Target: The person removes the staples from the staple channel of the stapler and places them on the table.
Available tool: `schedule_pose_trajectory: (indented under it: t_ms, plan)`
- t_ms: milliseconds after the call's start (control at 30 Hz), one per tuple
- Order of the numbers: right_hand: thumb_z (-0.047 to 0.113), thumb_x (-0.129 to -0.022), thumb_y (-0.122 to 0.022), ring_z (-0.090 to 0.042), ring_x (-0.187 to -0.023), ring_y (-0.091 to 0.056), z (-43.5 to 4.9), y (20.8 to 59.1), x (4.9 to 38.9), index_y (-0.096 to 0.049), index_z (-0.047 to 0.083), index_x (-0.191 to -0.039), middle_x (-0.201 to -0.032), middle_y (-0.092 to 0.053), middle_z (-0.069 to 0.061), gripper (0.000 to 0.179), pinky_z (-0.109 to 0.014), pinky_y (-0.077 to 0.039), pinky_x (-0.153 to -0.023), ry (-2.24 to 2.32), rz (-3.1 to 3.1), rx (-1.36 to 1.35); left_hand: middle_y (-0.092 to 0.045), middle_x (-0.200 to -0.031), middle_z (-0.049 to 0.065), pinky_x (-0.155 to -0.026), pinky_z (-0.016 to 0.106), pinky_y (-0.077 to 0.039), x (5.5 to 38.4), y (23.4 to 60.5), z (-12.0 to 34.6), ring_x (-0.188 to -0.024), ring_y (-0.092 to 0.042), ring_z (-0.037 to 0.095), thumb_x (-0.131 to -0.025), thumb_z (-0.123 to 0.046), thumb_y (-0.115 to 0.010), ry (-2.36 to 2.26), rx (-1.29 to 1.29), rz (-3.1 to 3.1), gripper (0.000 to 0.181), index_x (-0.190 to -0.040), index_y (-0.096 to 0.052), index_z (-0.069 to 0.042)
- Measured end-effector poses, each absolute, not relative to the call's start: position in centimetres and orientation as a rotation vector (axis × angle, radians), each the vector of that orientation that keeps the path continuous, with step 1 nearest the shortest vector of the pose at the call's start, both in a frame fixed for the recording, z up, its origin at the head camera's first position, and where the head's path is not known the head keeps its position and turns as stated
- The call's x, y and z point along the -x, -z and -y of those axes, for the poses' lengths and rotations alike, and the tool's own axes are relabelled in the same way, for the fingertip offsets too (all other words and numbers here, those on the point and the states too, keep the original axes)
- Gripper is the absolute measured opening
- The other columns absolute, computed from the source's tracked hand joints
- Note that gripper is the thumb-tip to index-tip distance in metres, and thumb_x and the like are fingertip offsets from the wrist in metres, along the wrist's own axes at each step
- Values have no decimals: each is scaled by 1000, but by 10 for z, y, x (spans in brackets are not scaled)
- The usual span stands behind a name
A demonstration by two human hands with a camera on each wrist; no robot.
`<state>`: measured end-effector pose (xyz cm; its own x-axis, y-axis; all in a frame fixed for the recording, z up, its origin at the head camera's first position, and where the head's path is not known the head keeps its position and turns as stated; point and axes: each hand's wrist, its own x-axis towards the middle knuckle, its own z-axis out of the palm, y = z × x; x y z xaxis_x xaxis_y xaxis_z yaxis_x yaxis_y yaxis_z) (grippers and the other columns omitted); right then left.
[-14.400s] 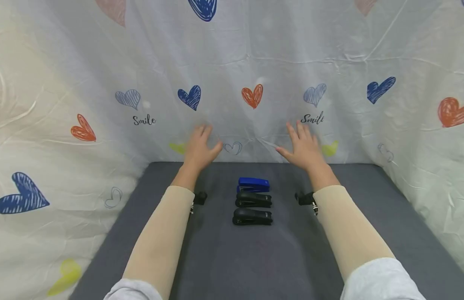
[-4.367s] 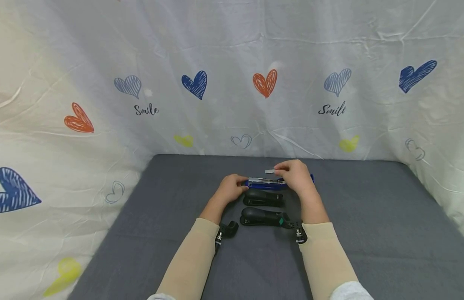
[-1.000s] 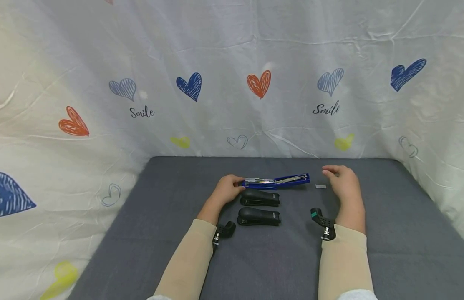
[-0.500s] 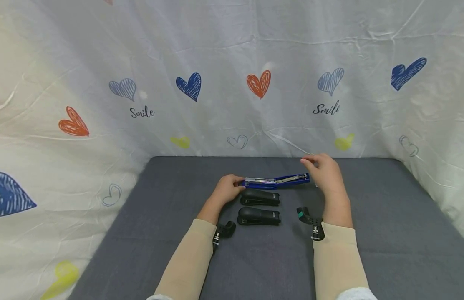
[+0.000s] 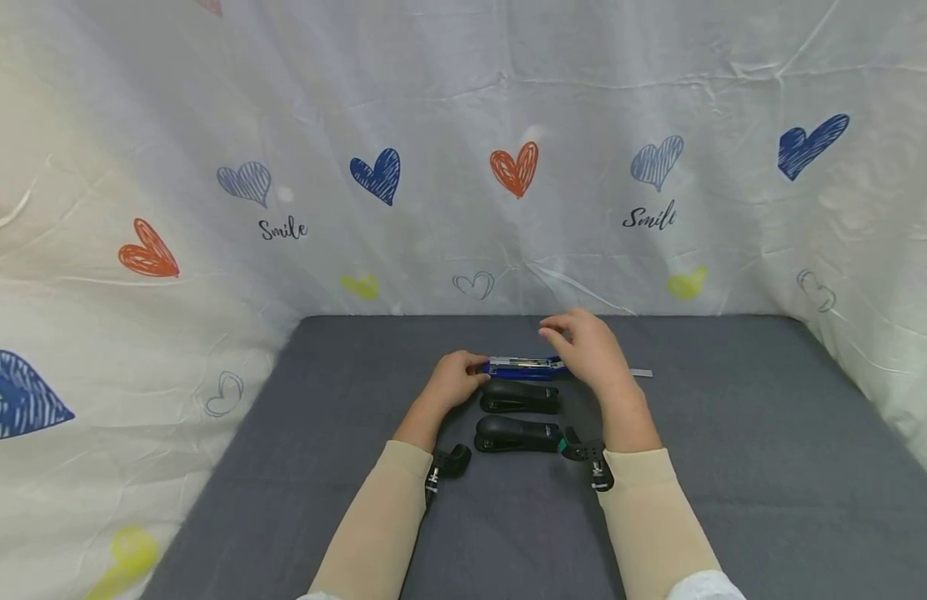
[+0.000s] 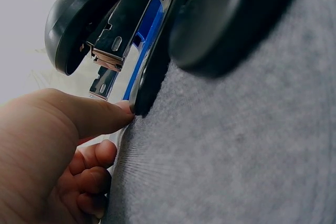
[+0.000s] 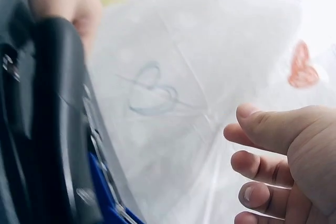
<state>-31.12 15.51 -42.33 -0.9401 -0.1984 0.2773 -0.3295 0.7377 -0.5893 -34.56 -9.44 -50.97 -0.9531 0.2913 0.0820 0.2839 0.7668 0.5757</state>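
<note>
1. White cloth backdrop [image 5: 433, 100] all round, printed with doodle hearts and "Smile" lettering, and a tabletop [image 5: 771, 458] covered in dark grey fabric in front of it.

2. Key relation imo: the slim blue stapler with a silver metal channel [image 5: 519, 373] runs left to right, long axis across the person's front. It starts right at the left grip [image 5: 452, 377] and stretches off to that grip's right. Left hand is the nearer one, since it's actually touching.

3. Left grip has the stapler's left end pinched, thumb on the near side. Its other fingers are curled underneath in the wrist view.

4. Right grip [image 5: 581, 346] is released: nothing in it that I can see, fingers loosely bent. It's up over the stapler's right part, apart from it, with the stapler below and off to its left.

5. Looks-wise, blue body, shiny channel exposed on top. Looks hinged open to me, but the right hand hides that end, so can't swear to it.

6. Small flat silver-grey strip [image 5: 642, 372] lies right of the right grip, just past the wrist.

7. Two chunky black staplers, one here [image 5: 519, 397] and one here [image 5: 517, 435], sit parallel on the near side of the left grip, to its right.
</note>
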Motion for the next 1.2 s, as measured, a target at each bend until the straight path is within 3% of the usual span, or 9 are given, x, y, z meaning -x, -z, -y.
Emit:
schedule_pose_trajectory:
  t_ms: [167,400,633,833,1200]
  plan:
    - [25,-104,-64,-25,-88,-60,-132,429,312,-73,10,-129,-113,-66,-8,30,-45,-50,-77,-920,2800,-481,-57,-80,2,-64,32,-42,346,511,96,-68,-51,16,-97,-20,-74,-959,-471,-2938,38,-133,-71,-9]
    - [16,-104,-63,-27,-102,-65,-111,444,315,-71,6,-131,-117,-65,-10,30,-45,-53,-86,-826,2915,-531,-58,-81,2,-63,32,-43,348,512,98,-69,-52,16,-97,-20,-74,-964,-491,-2937,37,-133,-71,-9]
    - [10,-104,-59,-26,-95,-65,-104,454,315,-75,5,-124,-112,-62,-10,26,-42,-55,-82,-736,3011,-536,-57,-81,1,-62,31,-42,346,511,97,-68,-51,16,-97,-20,-74,-943,-501,-2952,37,-132,-71,-8]
    - [8,-103,-60,-29,-100,-65,-101,462,316,-75,5,-124,-114,-60,-12,26,-42,-55,-84,-714,3054,-466,-56,-80,0,-63,30,-41,346,510,95,-68,-50,15,-97,-20,-74,-926,-500,-2963,37,-132,-71,-9]
    - [11,-103,-62,-33,-103,-63,-103,474,324,-75,-1,-119,-114,-63,-17,24,-48,-53,-87,-1009,2954,-450,-57,-82,1,-63,30,-42,347,508,94,-69,-51,15,-97,-20,-74,-928,-497,-2968,36,-132,-72,-9]
